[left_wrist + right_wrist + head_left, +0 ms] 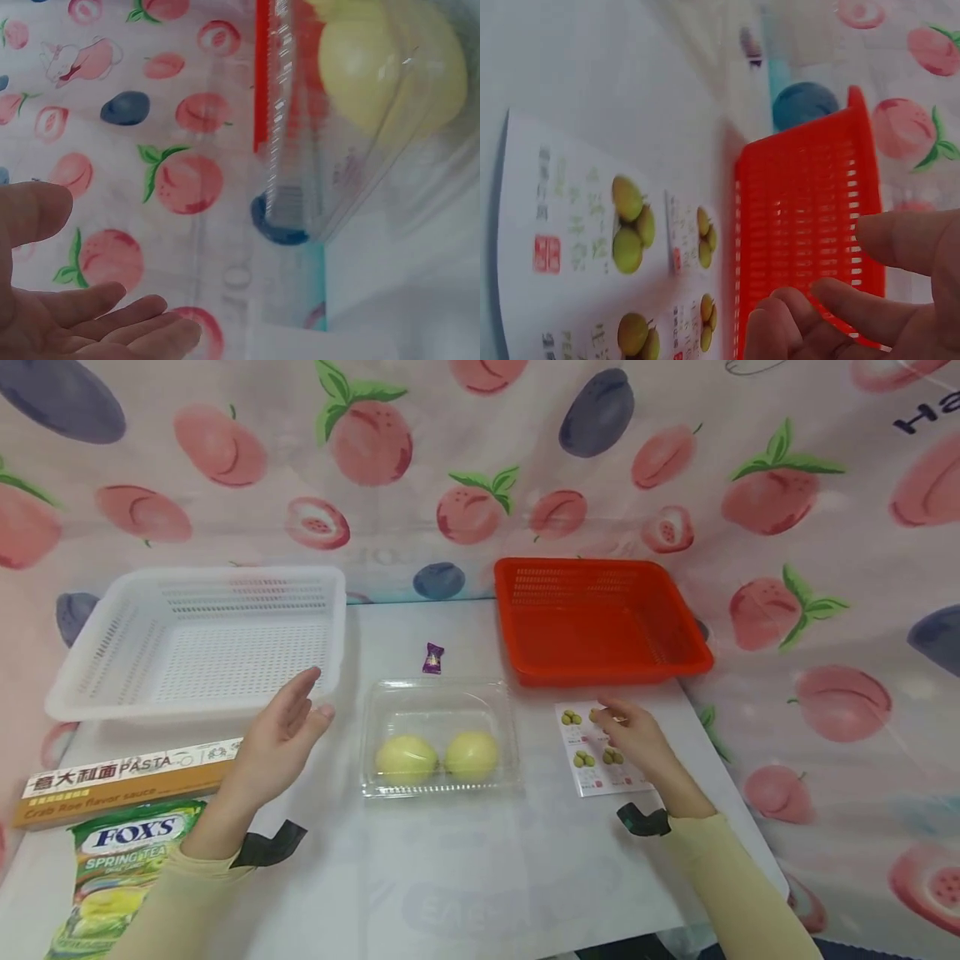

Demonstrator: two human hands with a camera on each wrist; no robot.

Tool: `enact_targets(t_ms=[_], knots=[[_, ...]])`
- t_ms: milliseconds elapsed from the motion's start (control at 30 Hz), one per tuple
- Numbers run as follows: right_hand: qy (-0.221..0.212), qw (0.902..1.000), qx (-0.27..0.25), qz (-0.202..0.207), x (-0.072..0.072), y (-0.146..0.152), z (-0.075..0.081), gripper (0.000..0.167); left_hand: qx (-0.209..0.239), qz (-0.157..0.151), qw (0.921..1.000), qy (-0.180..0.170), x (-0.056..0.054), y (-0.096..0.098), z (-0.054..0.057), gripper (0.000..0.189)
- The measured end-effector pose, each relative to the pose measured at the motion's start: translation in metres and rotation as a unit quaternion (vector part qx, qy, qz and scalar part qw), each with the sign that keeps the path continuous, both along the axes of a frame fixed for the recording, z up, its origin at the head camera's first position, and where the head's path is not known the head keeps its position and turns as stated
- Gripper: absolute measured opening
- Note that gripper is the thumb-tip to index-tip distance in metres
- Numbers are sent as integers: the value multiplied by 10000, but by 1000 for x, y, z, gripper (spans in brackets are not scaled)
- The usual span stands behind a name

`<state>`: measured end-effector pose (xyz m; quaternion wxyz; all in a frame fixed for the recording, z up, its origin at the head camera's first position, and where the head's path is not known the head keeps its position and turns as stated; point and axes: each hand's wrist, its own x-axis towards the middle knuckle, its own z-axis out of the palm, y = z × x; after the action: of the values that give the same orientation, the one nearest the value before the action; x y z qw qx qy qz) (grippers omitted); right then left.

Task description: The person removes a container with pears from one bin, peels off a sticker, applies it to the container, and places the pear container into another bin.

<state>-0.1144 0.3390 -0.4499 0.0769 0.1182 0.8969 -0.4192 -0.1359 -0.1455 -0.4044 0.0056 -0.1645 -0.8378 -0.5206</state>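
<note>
A lidded clear plastic box (441,710) stands mid-table with two round yellow-green fruits (472,755) inside. To its left, my left hand (273,747) is held up with fingers extended and nothing in them, near the front right corner of the white basket (75,700). In the left wrist view its fingers (112,319) are spread from the thumb. My right hand (641,743) hovers over a sheet of labels (592,781) printed with green fruits, right of the box. Loosely bent, its fingers (870,311) hold nothing in the right wrist view.
A red basket (600,675) stands behind the label sheet. A small purple wrapped candy (432,658) lies behind the box. At the left are a pasta box (127,781) and a green FOX'S bag (112,877), partly behind my left forearm. A fruit-print cloth (525,460) hangs behind.
</note>
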Motion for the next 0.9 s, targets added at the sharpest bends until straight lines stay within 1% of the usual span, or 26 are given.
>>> enact_targets(t_ms=[133,233,333,400,533,567,633,733,900], knots=[[135,9970,590,474,-19,-8,-6,50,-111,46,9998,-179,6,-1,-10,65],[90,9904,1083,852,-34,-14,-9,48,-226,124,9990,-369,9,-1,-17,68],[-95,9841,1404,1084,-46,-19,-10,49,-272,184,9983,-475,11,2,-23,71],[-184,9818,1504,1149,-52,-21,-9,48,-253,201,9985,-440,11,4,-28,71],[-272,9826,1488,1082,-56,-25,-5,49,-189,188,9991,-321,9,9,-34,71],[-267,9831,1465,1060,-57,-25,-5,49,-206,174,9991,-325,9,11,-36,71],[-266,9840,1431,1031,-56,-23,-6,49,-258,140,9985,-452,8,14,-39,71],[-226,9841,1461,985,-54,-17,-11,50,-300,65,9974,-654,8,20,-45,72],[-110,9806,1715,943,-42,-2,-25,52,20,-188,9967,-789,8,33,-60,74]])
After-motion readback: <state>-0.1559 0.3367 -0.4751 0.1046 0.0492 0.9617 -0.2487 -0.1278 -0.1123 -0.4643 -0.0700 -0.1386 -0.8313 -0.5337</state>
